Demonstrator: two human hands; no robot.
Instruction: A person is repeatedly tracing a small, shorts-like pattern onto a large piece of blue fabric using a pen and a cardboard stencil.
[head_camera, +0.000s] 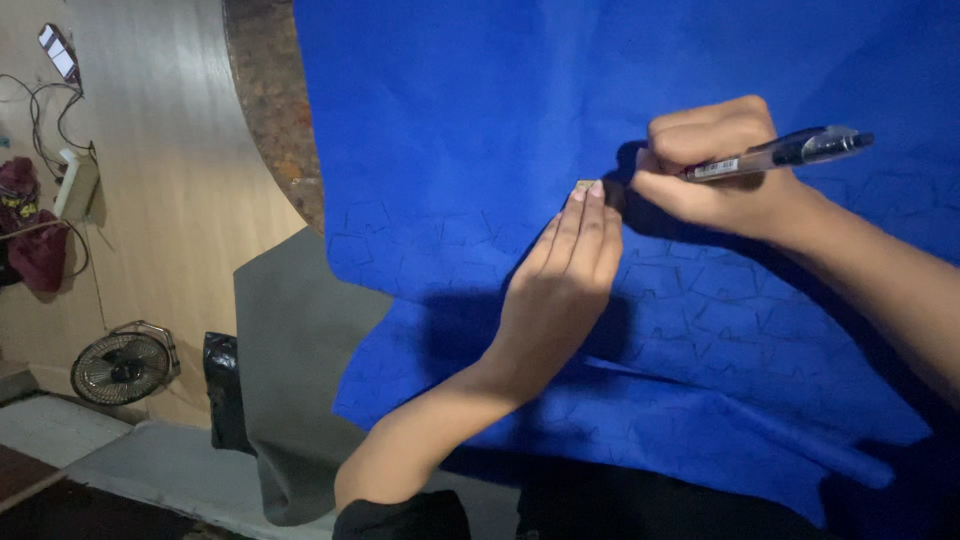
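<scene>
A large sheet of blue felt (480, 130) covers the work surface, marked all over with faint drawn outlines. My left hand (562, 285) lies flat on it, fingers together, the fingertips pressing a small pale template piece (584, 186). Just to the right of that piece, my right hand (715, 170) is closed around a pen (790, 152) with a clear barrel and dark grip. The pen's tip is hidden behind the hand, down at the felt beside the template.
A grey cloth (295, 350) hangs under the felt at lower left. A round brown table edge (270, 90) shows at top. On the floor at left are a small fan (122, 366), a white power strip (75, 183) with cables, and a dark red bag (30, 235).
</scene>
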